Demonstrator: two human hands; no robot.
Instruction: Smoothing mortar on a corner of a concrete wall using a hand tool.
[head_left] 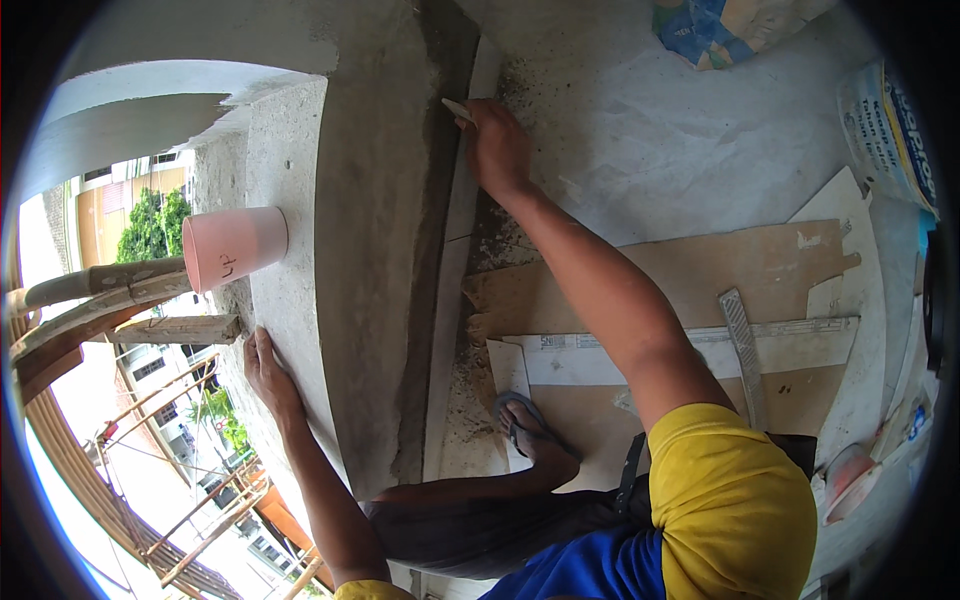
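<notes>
My right hand (497,145) reaches far forward, closed round a small pale flat piece (456,109) whose kind I cannot make out. Its tip meets the darker, damp-looking band (437,190) along the foot of the grey cement wall (370,230). Further left, my left hand (270,378) lies with fingers stretched out on the concrete ledge (295,330) on top of the wall. Beyond its fingertips a pink plastic cup (240,245) stands on the same ledge, with dark marks on its side.
Flattened cardboard (640,270) covers part of the floor, with a metal strip (742,345) lying on it. Crumbs of debris (510,225) line the wall's foot. Bags (885,130) lie at the far right. Past the ledge are wooden beams (110,290) and scaffolding poles (200,530).
</notes>
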